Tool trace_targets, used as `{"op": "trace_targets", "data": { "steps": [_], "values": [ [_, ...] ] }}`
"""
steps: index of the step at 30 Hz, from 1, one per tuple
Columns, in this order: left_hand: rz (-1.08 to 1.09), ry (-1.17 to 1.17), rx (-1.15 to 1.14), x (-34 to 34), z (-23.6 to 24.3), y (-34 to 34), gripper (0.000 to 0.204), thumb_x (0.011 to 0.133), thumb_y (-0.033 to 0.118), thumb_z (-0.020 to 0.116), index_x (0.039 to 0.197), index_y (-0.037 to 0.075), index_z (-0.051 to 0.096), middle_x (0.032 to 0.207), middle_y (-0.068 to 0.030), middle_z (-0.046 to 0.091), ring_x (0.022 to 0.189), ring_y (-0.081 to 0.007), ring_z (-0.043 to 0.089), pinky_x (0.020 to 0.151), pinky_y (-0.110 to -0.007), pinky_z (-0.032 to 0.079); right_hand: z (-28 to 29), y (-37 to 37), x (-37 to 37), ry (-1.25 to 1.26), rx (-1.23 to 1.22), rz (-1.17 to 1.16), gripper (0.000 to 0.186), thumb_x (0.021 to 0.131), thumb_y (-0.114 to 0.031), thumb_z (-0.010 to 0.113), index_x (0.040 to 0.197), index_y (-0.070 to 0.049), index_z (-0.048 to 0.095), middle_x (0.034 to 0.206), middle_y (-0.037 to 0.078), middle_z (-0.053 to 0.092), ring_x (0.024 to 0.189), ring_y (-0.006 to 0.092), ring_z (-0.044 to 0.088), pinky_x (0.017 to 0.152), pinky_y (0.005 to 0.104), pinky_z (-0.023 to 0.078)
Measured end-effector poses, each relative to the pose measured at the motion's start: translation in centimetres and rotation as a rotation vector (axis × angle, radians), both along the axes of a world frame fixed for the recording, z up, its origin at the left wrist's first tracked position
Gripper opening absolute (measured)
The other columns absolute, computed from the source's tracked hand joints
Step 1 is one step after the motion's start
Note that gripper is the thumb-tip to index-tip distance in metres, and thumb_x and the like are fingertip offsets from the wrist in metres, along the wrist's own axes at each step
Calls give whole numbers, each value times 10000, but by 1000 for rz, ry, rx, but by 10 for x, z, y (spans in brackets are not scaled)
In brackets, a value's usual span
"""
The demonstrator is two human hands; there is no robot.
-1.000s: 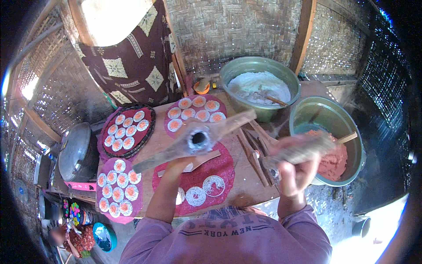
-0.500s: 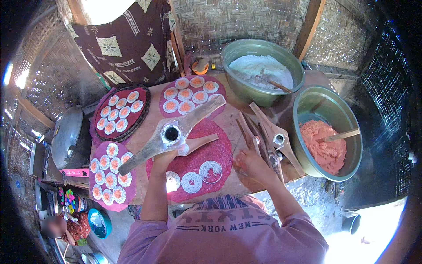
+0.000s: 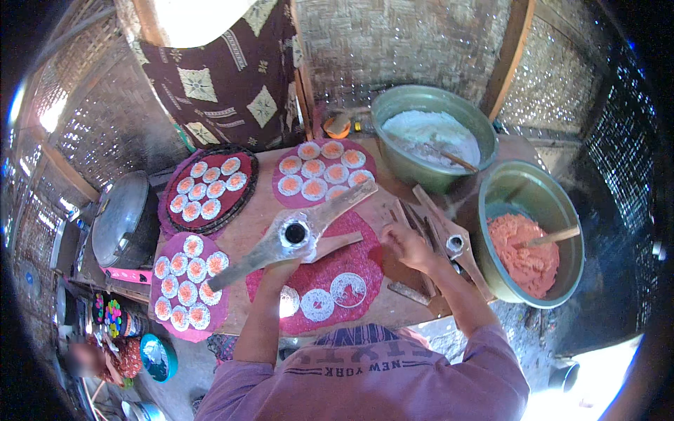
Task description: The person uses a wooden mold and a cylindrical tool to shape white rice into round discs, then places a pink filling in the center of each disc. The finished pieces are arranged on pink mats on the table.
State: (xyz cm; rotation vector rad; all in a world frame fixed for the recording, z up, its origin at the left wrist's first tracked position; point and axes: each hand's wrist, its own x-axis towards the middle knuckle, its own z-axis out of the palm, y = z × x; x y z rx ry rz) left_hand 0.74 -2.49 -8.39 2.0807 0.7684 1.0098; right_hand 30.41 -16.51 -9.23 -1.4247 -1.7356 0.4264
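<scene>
My left hand [image 3: 283, 268] is wrapped round the lower part of a long wooden press [image 3: 247, 258] with a dark round hole. A second wooden handle [image 3: 337, 243] crosses beneath it. Under them lies a dark pink mat [image 3: 365, 263] with white lacy batter rings [image 3: 317, 305] along its near edge. My right hand [image 3: 407, 247] is closed with curled fingers, beside several wooden pieces [image 3: 420, 223]. What its fingers hold is hidden. Right of it lies another wooden press [image 3: 474, 263] with a round hole. A short wooden piece [image 3: 408, 293] rests near the table's front edge.
Mats of white rounds with orange centres lie left [image 3: 188, 281], on a round tray [image 3: 246, 203] and at the back [image 3: 326, 168]. Green basins hold white dough [image 3: 432, 137] and orange dough [image 3: 523, 256]. A lidded pot [image 3: 121, 214] stands left; a person [image 3: 91, 359] is at lower left.
The whole view has shifted slightly. My right hand has moved away from me among the wooden pieces, and a short piece now shows near the table's edge. My left hand keeps its grip.
</scene>
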Motion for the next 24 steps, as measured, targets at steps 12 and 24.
{"op": "trace_targets", "data": {
  "steps": [12,24],
  "values": [
    [-340,-56,94,70,67,-19,492,773,129,769,1196,53,529,1157,-85,597,1051,-197,576,918,-333,456,178,-71,-73,460,965,135,209,886,88,543,1079,11,569,865,206,673,800,283,689,677,406,567],
    [-503,-116,117,90,117,-43,552,766,113,769,1241,55,495,1199,-88,578,1094,-198,561,956,-332,441,180,-39,-74,-68,928,-73,293,814,144,583,1051,-26,554,912,137,706,771,243,678,690,331,544]
  ]
}}
